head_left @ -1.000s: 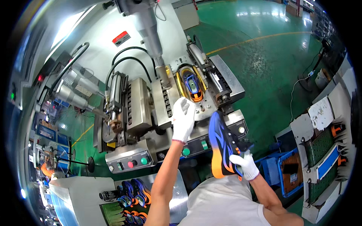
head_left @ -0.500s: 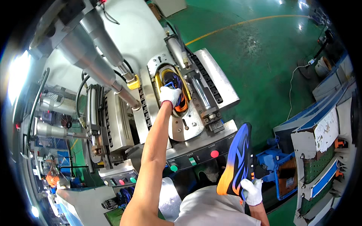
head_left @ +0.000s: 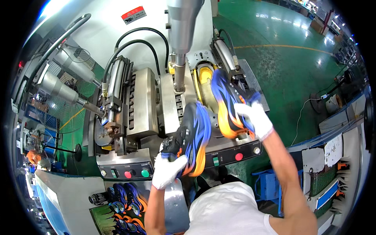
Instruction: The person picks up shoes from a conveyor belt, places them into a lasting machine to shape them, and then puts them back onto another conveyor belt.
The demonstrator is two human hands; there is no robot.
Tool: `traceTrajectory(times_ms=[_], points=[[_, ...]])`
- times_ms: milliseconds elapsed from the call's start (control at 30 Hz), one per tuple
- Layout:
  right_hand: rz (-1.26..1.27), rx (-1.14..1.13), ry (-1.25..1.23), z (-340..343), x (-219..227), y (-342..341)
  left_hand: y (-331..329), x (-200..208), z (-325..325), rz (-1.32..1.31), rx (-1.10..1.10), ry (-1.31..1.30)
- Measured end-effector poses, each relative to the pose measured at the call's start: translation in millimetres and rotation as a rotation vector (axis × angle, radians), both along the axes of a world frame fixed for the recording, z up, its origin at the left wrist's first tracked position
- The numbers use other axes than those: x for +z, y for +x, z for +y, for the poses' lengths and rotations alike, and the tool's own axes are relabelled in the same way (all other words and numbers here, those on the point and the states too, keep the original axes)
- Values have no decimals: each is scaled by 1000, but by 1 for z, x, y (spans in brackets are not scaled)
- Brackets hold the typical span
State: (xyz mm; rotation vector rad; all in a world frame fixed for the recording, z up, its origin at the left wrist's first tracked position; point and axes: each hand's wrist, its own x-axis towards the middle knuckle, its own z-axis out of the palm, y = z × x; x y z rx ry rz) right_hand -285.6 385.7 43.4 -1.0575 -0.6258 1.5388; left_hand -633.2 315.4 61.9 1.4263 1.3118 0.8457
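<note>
A black running shoe with a blue-to-orange sole (head_left: 199, 135) is gripped by my left hand (head_left: 169, 169), gloved in white. My right hand (head_left: 255, 119), also gloved, holds a second shoe of the same colours (head_left: 225, 103), slightly blurred, its sole facing left. This second shoe is above the press's right-hand station, partly covering it. Behind it the yellow-lined mould (head_left: 205, 75) shows with no shoe inside. The two shoes are held apart, toes pointing away from me.
A thick metal press cylinder (head_left: 179, 74) stands beside the mould. Buttons line the front panel (head_left: 229, 156). Several similar shoes (head_left: 127, 197) lie on a green surface at lower left. A blue crate (head_left: 267, 186) is at right, near a grey rack (head_left: 313, 164).
The shoe that was in the mould is out of it. My left hand has come back toward me, and my right hand has risen to the press. The view has shifted.
</note>
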Motion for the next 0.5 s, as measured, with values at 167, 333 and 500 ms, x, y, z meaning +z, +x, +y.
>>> traceTrajectory(times_ms=[167, 333, 500], points=[[-1245, 92, 35, 183, -64, -33, -75, -28, -135, 234, 193, -354], [-1498, 115, 115, 219, -119, -55, -128, -128, -294, 793, 543, -765], [-1552, 155, 165, 238, -126, -62, -99, -227, -357, 560, 1321, -538]])
